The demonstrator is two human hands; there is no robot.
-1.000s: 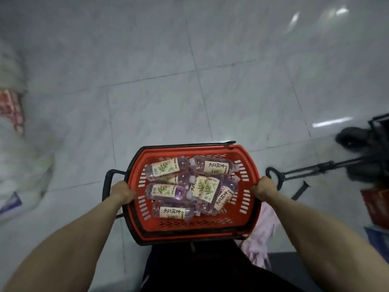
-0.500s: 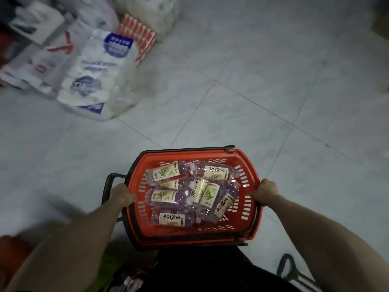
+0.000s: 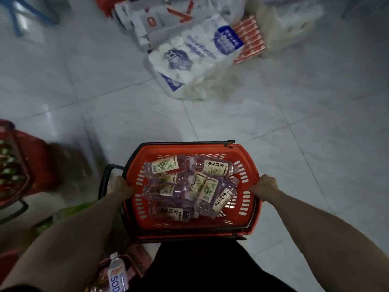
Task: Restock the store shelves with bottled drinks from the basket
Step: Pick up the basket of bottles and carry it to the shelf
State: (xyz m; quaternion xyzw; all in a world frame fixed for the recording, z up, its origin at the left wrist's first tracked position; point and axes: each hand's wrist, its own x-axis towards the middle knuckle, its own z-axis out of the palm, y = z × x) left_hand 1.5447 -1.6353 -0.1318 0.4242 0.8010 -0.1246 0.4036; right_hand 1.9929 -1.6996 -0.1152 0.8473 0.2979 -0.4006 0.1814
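Observation:
A red plastic basket (image 3: pixel 248 159) with black handles hangs in front of my body, above the tiled floor. Several clear bottles (image 3: pixel 189 186) of pinkish drink with cream labels lie jumbled inside it. My left hand (image 3: pixel 119 186) grips the basket's left rim. My right hand (image 3: pixel 264 184) grips the right rim. No shelves are in view.
Plastic-wrapped packs of paper goods (image 3: pixel 195 53) and red-patterned boxes (image 3: pixel 250 41) are piled on the floor ahead. Another red basket (image 3: pixel 14 161) with goods stands at the left. A soda bottle (image 3: pixel 116 275) lies by my left leg. A blue stool (image 3: pixel 27 15) stands at the far left.
The view has swung round: the piled packs moved from the far left to straight ahead, and a second red basket came into sight at the left. Both hands kept their grip.

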